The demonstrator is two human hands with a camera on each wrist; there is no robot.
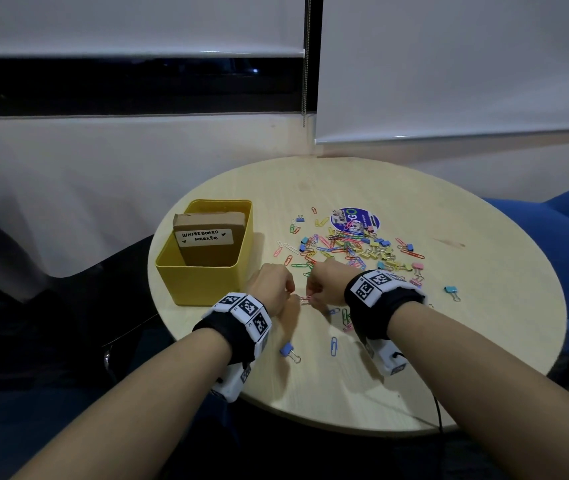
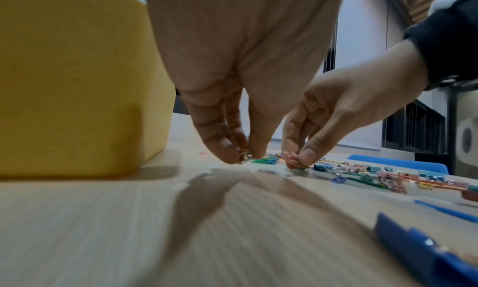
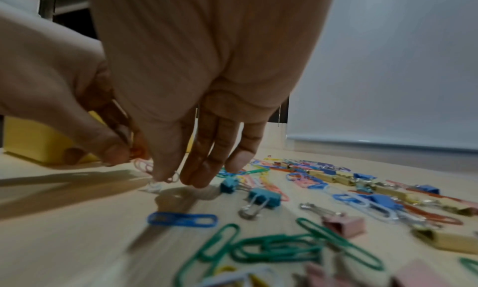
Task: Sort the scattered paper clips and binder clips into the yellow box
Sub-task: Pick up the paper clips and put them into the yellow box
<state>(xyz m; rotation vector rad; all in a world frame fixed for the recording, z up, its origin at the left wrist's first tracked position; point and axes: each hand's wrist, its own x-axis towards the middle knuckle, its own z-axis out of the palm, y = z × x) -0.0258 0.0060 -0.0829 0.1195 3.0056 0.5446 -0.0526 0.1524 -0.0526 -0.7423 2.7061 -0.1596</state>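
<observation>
Most of the sorting looks undone. The yellow box (image 1: 207, 271), left of centre in the head view, shows only a brown cardboard packet (image 1: 208, 242) with a handwritten label inside; no clips can be seen in it, though its floor is partly hidden. The main heap of paper clips and binder clips (image 1: 352, 245) lies spread across the middle of the round table (image 1: 484, 323), with strays nearer the bottom of the frame: a blue binder clip (image 1: 288, 351), a blue paper clip (image 1: 334, 346) and a light blue binder clip (image 1: 451, 291) off to the right.

Both hands meet just right of the box, low over the tabletop. The left hand (image 1: 271, 287) has its fingertips drawn together on something small and metallic; in the left wrist view the pinch sits at centre frame, but what it holds is too blurred to name. The right hand (image 1: 328, 282) pinches thin pink paper clips (image 3: 145, 165) between thumb and forefinger, its other fingers hanging straight down.

The table is pale wood-grain laminate, smooth and matte. The box is plain, with rounded corners and thin walls, probably plastic or metal. The paper clips are coated wire loops in green, blue, pink, red and yellow; the binder clips are small folded wedges in pastel colours with shiny wire handles. A round printed sticker (image 1: 355, 221) lies flat beyond the heap
</observation>
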